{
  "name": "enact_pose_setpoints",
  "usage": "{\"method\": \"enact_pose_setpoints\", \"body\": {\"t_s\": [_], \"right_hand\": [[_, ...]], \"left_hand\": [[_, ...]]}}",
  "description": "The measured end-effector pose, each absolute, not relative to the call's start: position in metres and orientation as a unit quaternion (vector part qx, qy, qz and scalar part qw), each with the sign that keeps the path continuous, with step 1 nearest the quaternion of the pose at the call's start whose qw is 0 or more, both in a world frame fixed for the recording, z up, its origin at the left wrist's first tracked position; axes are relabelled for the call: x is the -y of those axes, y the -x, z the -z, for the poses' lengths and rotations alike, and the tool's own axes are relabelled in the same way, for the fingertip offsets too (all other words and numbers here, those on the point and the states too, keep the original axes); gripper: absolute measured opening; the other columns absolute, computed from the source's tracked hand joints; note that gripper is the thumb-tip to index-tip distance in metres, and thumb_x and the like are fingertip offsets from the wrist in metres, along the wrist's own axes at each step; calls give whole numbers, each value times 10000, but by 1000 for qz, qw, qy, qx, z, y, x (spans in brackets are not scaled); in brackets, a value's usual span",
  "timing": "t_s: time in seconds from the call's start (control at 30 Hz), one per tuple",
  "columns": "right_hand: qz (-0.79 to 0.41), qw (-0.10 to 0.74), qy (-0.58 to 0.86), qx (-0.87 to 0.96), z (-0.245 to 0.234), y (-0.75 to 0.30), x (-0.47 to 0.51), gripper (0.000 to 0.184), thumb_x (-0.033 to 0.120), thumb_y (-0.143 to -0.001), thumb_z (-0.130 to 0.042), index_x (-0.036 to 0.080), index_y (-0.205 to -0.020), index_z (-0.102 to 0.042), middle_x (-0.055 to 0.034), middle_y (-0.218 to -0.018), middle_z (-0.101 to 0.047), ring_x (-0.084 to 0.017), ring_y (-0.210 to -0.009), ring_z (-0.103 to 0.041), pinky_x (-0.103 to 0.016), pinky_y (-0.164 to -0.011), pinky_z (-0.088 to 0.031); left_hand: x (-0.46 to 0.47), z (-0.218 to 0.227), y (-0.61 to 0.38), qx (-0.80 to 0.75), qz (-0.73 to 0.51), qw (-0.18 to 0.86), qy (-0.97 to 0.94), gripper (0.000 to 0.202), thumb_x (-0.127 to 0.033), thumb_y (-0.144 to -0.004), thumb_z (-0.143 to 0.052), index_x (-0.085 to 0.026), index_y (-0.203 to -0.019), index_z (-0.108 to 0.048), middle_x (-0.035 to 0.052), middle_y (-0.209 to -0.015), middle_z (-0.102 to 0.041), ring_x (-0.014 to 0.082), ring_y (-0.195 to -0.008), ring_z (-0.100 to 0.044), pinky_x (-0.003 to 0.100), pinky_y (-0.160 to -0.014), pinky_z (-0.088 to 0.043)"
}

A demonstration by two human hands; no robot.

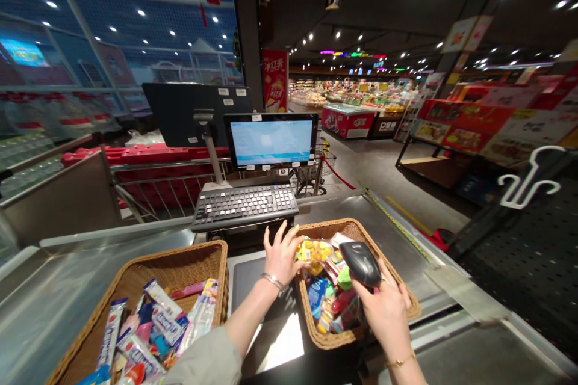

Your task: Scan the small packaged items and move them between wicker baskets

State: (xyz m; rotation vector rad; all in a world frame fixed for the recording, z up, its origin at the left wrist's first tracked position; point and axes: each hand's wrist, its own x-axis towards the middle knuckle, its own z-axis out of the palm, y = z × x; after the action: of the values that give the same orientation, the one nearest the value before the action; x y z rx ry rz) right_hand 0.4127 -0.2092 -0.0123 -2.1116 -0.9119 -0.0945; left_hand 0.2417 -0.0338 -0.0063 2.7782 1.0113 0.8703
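Note:
My right hand point(386, 307) is closed around a black handheld barcode scanner point(361, 261), its head over the right wicker basket point(332, 343). At that basket's left side my left hand point(282, 258) has its thumb and index finger on the end of a yellow snack packet point(315, 249), the other fingers spread upward. Beneath both hands lie assorted small packs, among them a blue packet point(317, 295) and a green piece point(345, 278). The left wicker basket point(221, 289) holds several wrapped sweets, including a purple-and-white candy stick point(111, 331).
Behind the baskets stand a black keyboard point(246, 203) and a lit monitor point(272, 141); a second screen point(194, 114) shows its back. The metal counter point(334, 210) runs to both sides. A white hook rack point(530, 180) is at the right, and store shelves are beyond.

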Motion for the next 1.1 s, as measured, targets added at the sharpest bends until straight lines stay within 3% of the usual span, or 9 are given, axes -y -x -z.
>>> {"method": "enact_pose_setpoints", "body": {"t_s": [0.23,0.47,0.8,1.1], "right_hand": [[49,384,856,343,20,-438,214,526,624,-735,-495,212,-948,-741,-145,-1286,-645,-309,-1325,-469,-534,-1138,-190],[18,390,858,334,20,-453,218,495,617,-740,-528,226,-946,-753,-139,-1237,-674,-317,-1333,-460,-544,-1144,-169],[-1,436,844,312,11,-462,221,500,603,-728,-540,190,-920,-746,-172,-1234,-667,-341,-1347,-446,-559,-1153,-145],[-8,424,849,315,12,-464,218,502,610,-721,-542,205,-934,-748,-152,-1248,-666,-326,-1365,-428,-556,-1154,-155]], "left_hand": [[39,21,-265,-327,-263,44,-906,482,-397,-754,-737,-335,-1218,-622,46,-1421,-575,340,-1437,-334,718,-1157,-84],[44,34,-288,-313,-238,61,-917,532,-451,-741,-755,-334,-1239,-609,49,-1427,-570,351,-1425,-351,743,-1147,-71],[51,48,-320,-297,-225,62,-926,612,-458,-732,-775,-341,-1297,-568,57,-1445,-552,348,-1431,-347,745,-1141,-116],[51,46,-326,-331,-252,26,-909,484,-364,-875,-616,-321,-1350,-533,64,-1461,-534,325,-1422,-366,733,-1132,-172]]}}
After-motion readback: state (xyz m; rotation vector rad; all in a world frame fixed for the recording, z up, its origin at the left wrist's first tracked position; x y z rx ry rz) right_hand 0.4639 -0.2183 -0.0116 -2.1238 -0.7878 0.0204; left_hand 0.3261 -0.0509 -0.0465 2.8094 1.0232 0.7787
